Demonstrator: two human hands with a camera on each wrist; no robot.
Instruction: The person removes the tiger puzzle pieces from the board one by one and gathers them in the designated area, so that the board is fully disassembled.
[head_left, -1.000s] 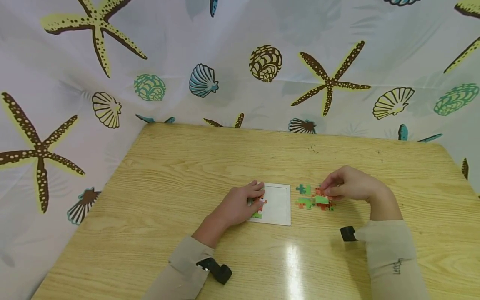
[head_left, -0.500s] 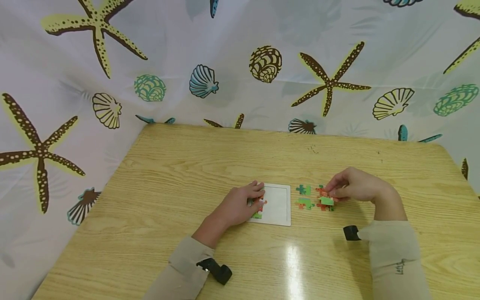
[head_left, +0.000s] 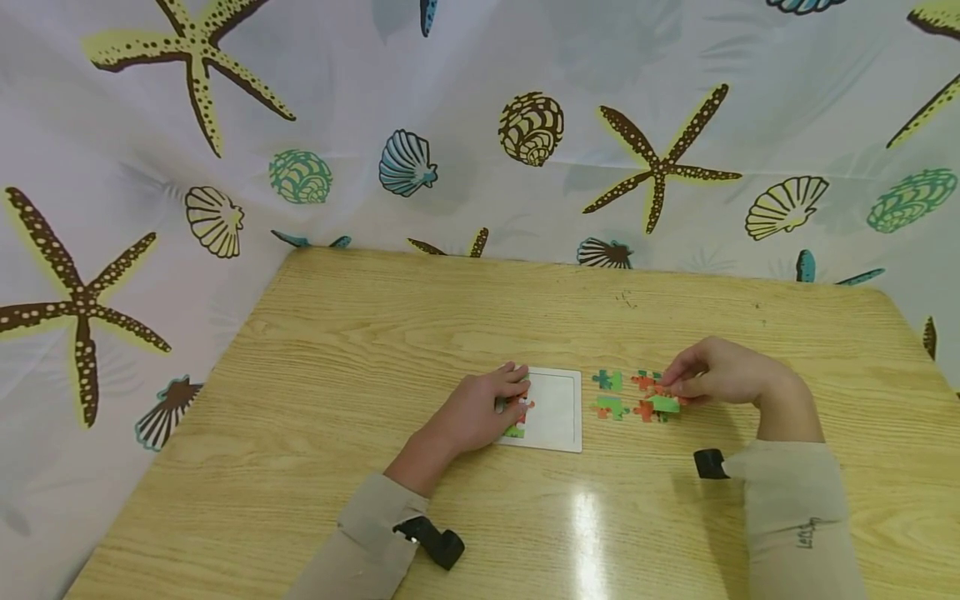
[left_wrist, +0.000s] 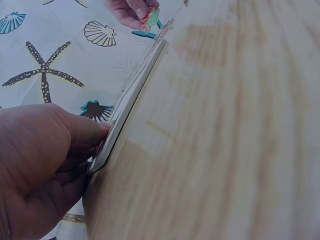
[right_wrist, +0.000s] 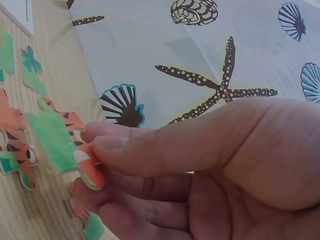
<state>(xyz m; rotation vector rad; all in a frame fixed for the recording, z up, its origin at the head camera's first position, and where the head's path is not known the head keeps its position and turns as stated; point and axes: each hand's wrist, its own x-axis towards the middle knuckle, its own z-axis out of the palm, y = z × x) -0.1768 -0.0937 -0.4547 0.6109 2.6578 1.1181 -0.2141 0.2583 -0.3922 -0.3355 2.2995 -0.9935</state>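
Observation:
My left hand (head_left: 480,408) rests on the left side of a white puzzle board (head_left: 555,408). Its thumb lies over a red-and-green puzzle piece (head_left: 516,430) there, and the fingers cover part of what is beneath. In the left wrist view the thumb (left_wrist: 90,128) touches the board near its edge. To the right, my right hand (head_left: 727,375) pinches a green-and-orange puzzle piece (right_wrist: 57,140) with black stripes between thumb and index finger. That piece is tilted, above other pieces lying on the table.
Between the board and my right hand lie several loose pieces, among them a teal-and-green one (head_left: 607,380) and a green-and-orange one (head_left: 611,407). The wooden table (head_left: 390,333) meets a white curtain (head_left: 465,92) printed with shells and starfish at the back.
My right hand has moved a little to the right with the pinched puzzle piece, showing more of the orange pieces below. The left hand and the board stay where they were.

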